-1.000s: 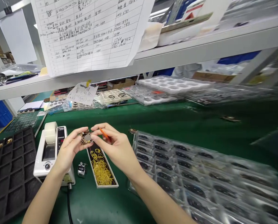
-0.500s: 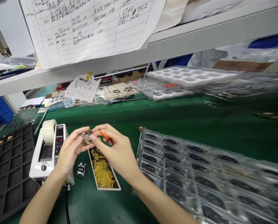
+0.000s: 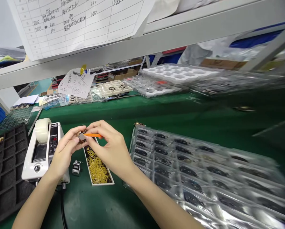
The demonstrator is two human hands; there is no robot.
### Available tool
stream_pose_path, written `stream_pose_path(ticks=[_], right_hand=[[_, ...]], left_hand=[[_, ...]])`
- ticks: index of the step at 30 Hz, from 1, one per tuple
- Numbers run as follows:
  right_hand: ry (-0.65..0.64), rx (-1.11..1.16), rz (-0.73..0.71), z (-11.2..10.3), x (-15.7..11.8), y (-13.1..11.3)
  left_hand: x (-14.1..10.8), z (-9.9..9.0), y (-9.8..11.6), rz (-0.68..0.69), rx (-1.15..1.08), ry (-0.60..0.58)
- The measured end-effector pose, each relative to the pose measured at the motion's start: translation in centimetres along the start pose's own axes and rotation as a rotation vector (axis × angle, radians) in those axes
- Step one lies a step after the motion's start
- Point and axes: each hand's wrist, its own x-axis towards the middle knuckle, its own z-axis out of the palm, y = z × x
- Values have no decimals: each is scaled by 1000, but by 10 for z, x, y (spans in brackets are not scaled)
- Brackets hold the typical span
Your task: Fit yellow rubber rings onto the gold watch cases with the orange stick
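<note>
My left hand (image 3: 65, 149) is closed round the edge of a small round metal case (image 3: 81, 136), gold-rimmed like a watch case, with a grey face turned up. In the fingers of my right hand (image 3: 110, 144) is a slim orange pointed tool (image 3: 93, 135), its tip at the case's grey face. The right fingertips also reach the case's edge; whether they press on it I cannot tell. Just below the hands lies a white-edged box (image 3: 102, 184) of yellow rings (image 3: 97, 167). A small metal tally counter (image 3: 76, 168) stands beside that box.
To the left are a white tape dispenser (image 3: 29, 168) and a black compartment tray (image 3: 7, 178). Clear plastic trays (image 3: 175, 152) with dark oval parts spread over the right side. Above runs a grey shelf (image 3: 192, 35) with a written sheet (image 3: 85, 25) hanging from it.
The orange tool has swung round from pointing up and away to lying across the case with its tip on it. The whole view has shifted, so surroundings appear further left and higher.
</note>
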Motion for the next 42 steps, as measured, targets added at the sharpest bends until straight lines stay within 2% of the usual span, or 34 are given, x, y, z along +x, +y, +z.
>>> stream_pose_path(ticks=[8,14,19,21,25,28,30,32,35,38,42], right_hand=[[31,-56,-31,1,-2,0],[114,-102,-61,5,-8,-5],[-3,-52,-55,2,-4,-6],[-29,-39,-95,0,-2,-5],[-20,-187,-312,0,-2,-5],[48,-293,-490,0,-4,-8],[131,-306,-544,-2,-7,-11],[242,-354,-585,-3,-11,-13],[348,-476,-679,-2,-16,-12],[347,-524,-717,2,-16,-10],[278,-470,-627,3,-10,-6]], left_hand=[[0,3,1,40,90,-5],[-2,11,1,107,135,113],[-8,11,-4,145,144,129],[-11,9,-3,164,266,99],[-14,1,12,262,767,27],[-11,-5,23,390,936,67],[-8,-8,25,349,846,142],[-4,-9,23,220,648,212],[-1,-7,17,61,359,209],[-4,-1,15,-11,182,122],[-11,8,17,-14,126,81]])
